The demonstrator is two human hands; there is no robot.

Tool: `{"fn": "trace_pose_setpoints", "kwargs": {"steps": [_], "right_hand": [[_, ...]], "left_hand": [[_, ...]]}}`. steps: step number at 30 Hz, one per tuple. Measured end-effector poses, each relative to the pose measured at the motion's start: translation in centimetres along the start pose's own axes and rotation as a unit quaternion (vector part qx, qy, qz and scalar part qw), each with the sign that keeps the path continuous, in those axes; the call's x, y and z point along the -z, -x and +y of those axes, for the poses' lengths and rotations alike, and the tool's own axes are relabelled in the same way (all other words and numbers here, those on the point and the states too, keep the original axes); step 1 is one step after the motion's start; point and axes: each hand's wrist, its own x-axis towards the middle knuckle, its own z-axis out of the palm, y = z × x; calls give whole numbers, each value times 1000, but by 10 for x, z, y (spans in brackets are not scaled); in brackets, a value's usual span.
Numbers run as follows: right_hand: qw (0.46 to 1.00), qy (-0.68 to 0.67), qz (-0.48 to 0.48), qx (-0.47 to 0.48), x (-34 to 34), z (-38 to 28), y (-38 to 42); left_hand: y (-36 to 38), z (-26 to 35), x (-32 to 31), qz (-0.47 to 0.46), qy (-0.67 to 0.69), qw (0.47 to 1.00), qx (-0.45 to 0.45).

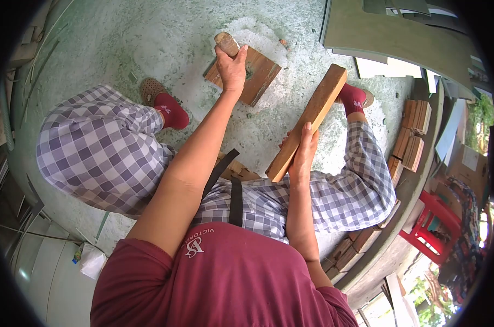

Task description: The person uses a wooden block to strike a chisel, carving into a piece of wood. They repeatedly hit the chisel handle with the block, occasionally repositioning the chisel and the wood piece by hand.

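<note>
My left hand (231,71) is closed around a short, thick wooden piece (226,43) with a rounded end. Beneath that hand a square brown wooden board (261,82) lies on the floor, with a dark patch near its middle. My right hand (304,150) grips a long, squared wooden bar (312,117) near its lower end, thumb along one side and fingers wrapped underneath. The bar slants up and away toward my right foot, above my right thigh.
Pale powder covers the floor (198,32) around the board. Bundled wood pieces (410,131) line a low curved wall on the right, with a red plastic stool (426,226) beyond. Flat panels (394,32) stand at the upper right. A white bag (92,262) lies lower left.
</note>
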Motion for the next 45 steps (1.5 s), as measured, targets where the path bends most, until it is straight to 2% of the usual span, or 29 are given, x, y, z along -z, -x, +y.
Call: {"fn": "trace_pose_setpoints", "kwargs": {"steps": [16,19,21,22,26,27,31,32,33,35,36,39,41,43,45], "right_hand": [[1000,27,0,3,-1,7,-1],[998,59,1,14,-2,-1,1],[993,95,-29,56,-3,-13,3],[991,105,-25,79,-5,-20,3],[974,74,-21,213,-24,-72,13],[976,101,-5,191,-26,-84,18],[956,170,1,241,-48,-85,19],[952,232,-14,199,-54,-76,12],[950,282,-81,110,-55,-72,8],[951,271,-84,126,-55,-70,4],[954,229,-93,171,-54,-70,4],[945,225,-48,233,-53,-96,19],[928,213,-17,306,-48,-107,17],[926,205,-2,316,-48,-96,14],[933,244,8,264,-38,-54,-7]], "left_hand": [[0,-7,-3,20,22,999,-21],[5,-8,-7,27,-29,998,-49],[10,-7,-12,-26,-2,999,-23],[10,-15,-17,-12,-27,998,-52],[29,-2,-24,-48,-30,997,-48],[33,-1,-26,-56,-12,997,-53],[44,11,-29,-86,-81,990,-80],[46,9,-28,-95,-60,989,-100],[48,8,-29,-90,-98,983,-125],[47,5,-25,-114,-75,986,-98],[47,3,-23,-98,-76,981,-150],[50,8,-25,-92,-90,978,-162],[52,9,-27,-101,-96,979,-151],[48,11,-29,-110,-100,978,-145],[48,7,-30,-131,-126,976,-124]]}}
